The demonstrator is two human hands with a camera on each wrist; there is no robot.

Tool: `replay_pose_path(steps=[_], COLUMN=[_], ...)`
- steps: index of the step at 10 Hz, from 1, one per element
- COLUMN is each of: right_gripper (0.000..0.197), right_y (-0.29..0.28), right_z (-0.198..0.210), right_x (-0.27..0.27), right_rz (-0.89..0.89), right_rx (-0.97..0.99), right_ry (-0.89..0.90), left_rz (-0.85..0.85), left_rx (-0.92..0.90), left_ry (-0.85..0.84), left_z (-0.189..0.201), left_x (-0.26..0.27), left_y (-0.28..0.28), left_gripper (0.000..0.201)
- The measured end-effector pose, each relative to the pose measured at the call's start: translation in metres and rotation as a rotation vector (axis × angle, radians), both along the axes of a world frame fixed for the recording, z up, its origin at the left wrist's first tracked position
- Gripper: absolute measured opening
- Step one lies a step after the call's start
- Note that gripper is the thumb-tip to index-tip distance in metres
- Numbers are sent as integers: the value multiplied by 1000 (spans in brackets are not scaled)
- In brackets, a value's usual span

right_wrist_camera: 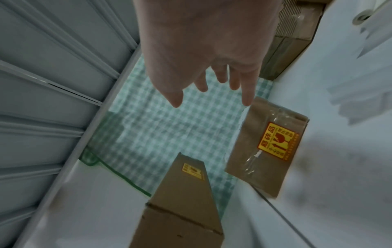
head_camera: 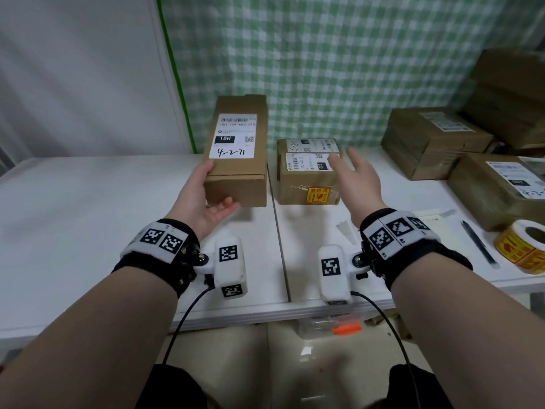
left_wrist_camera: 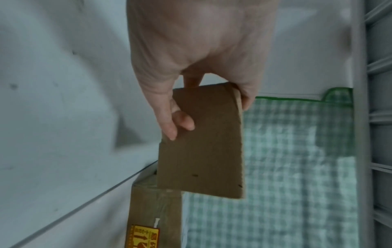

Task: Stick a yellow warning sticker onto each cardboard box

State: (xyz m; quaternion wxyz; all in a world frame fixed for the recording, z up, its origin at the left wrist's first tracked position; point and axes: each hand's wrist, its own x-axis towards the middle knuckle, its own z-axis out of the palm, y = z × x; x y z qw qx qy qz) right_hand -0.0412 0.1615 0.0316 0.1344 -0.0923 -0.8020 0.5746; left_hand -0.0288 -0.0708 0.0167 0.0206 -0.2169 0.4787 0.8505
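Note:
My left hand (head_camera: 203,193) grips the near end of a long cardboard box (head_camera: 239,149), held above the white table (head_camera: 88,216); its top carries a white shipping label. The left wrist view shows my fingers (left_wrist_camera: 169,120) curled over that box (left_wrist_camera: 201,142). In the right wrist view the same box (right_wrist_camera: 182,209) bears a small yellow sticker (right_wrist_camera: 192,171) on its side. My right hand (head_camera: 354,169) hovers open, fingers spread, over a smaller box (head_camera: 306,172) whose front wears a yellow warning sticker (head_camera: 318,196). That smaller box (right_wrist_camera: 267,147) shows its sticker (right_wrist_camera: 277,142) there too.
A roll of yellow warning stickers (head_camera: 522,246) lies at the table's right edge, beside a black pen (head_camera: 477,240). Several more cardboard boxes (head_camera: 433,140) crowd the back right. A green checked cloth (head_camera: 354,69) hangs behind the table.

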Motion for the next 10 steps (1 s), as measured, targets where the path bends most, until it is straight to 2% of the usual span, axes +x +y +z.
replay_pose_path(steps=[2,5,6,7,8,9,10], right_gripper=[56,42,31,25,25,44,50], right_y=[4,3,4,3,0,-1,-3], right_z=[-20,-40,-45,-48,-47,-48,-43], right_x=[-19,-45,-50,-49,-45,-39,-35], right_rz=[37,50,52,50,61,93,110], right_rx=[118,250,285,267,233,163,152], right_ry=[-130,-120,-128,-133,-154,-202,-197], left_rz=[15,-108,-150,-176,-197,-176,-139], left_rx=[-71,-229,-272,-290,-273,-317,-385], left_ry=[-83,-180,-207,-203,-181,-153,-126], left_z=[-23,-43,-42,-40,-33,-28,-10], left_x=[-25,-53,-53,-53,-49,-43,-30], left_y=[11,33,34,31,28,28,34], left_gripper=[33,41,46,42,23,15,4])
